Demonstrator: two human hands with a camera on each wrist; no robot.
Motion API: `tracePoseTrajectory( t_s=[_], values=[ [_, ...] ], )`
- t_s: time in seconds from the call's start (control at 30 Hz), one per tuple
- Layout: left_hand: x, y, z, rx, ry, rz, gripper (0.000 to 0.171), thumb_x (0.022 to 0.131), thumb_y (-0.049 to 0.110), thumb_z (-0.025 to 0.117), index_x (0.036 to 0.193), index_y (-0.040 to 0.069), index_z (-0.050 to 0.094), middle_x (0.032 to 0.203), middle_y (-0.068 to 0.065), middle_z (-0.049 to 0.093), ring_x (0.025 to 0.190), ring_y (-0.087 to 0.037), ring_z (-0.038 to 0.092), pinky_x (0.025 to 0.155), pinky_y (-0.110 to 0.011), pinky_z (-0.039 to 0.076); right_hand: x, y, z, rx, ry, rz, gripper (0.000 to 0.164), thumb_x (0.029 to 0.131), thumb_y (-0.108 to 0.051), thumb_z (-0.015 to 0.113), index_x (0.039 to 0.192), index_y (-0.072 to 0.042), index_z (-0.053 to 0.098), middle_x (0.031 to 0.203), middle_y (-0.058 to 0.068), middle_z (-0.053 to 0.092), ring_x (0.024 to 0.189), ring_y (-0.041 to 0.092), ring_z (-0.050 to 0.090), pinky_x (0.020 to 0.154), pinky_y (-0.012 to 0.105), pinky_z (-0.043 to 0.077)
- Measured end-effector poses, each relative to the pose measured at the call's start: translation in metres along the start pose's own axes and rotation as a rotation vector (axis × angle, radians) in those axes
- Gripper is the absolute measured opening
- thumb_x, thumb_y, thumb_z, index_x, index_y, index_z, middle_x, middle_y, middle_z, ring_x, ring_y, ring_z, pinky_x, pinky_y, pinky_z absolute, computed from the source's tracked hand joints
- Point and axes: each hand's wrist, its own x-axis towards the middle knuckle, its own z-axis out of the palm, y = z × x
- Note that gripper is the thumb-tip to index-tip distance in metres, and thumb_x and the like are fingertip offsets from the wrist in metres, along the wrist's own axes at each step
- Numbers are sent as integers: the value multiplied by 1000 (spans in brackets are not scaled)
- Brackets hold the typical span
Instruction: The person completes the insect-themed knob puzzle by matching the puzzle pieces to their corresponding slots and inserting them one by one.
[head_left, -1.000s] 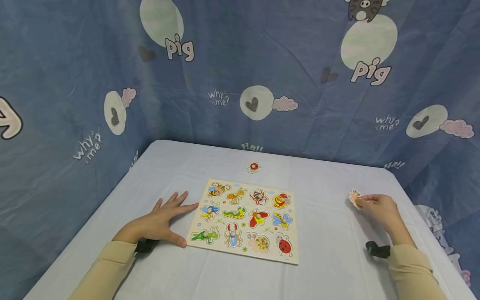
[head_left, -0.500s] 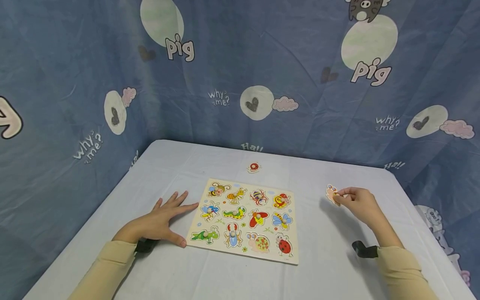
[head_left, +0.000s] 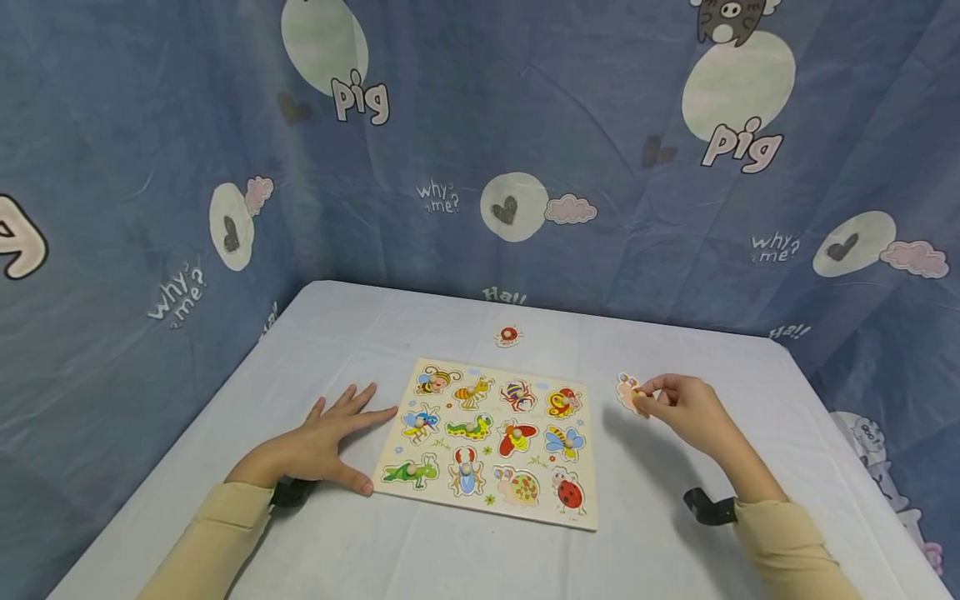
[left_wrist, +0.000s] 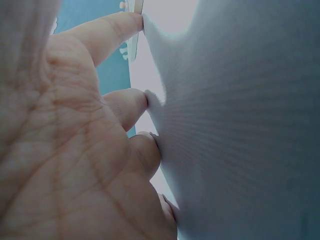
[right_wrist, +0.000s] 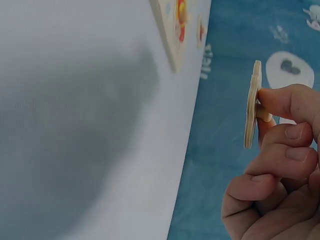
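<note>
My right hand (head_left: 686, 408) pinches a snail-shaped wooden puzzle piece (head_left: 628, 393) by its knob, held up right of the board with a shadow below. In the right wrist view the snail piece (right_wrist: 252, 107) shows edge-on, its knob between thumb and fingertip. My left hand (head_left: 318, 446) lies spread on the table, forefinger and thumb at the left edge of the insect peg puzzle board (head_left: 480, 503). Knobbed insect pieces fill most of the board. The snail picture (head_left: 517, 486) and ladybug picture (head_left: 568, 490) in the front row show without knobs.
A small red ladybug-like piece (head_left: 507, 335) with a knob lies on the white tabletop (head_left: 360, 325) behind the board. A blue printed curtain (head_left: 420, 250) hangs behind and to the sides. Dark wrist-camera mounts (head_left: 708, 507) stick out at both wrists.
My right hand has carried the snail piece leftward across the table, toward the board's right side. The left hand and the board have stayed put.
</note>
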Motion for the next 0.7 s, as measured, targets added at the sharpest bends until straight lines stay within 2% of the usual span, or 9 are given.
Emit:
tracePoseTrajectory(
  t_s=[0.3, 0.7],
  values=[
    [-2, 4, -1, -4, -2, 1, 117, 63, 52, 101, 163, 25, 48, 179, -25, 12, 164, -58, -2, 121, -86, -7, -4, -18, 17, 20, -48, -47, 16, 96, -16, 78, 104, -3, 74, 65, -4, 51, 59, 6, 43, 53, 23, 35],
    [-1, 3, -1, 2, -4, 5, 117, 64, 53, 101, 164, 24, 48, 180, -25, 12, 164, -58, -1, 120, -86, -6, -9, -32, 41, 76, -152, -80, 14, 95, -16, 78, 103, -5, 74, 66, -4, 49, 59, 6, 42, 53, 22, 35]
  ],
)
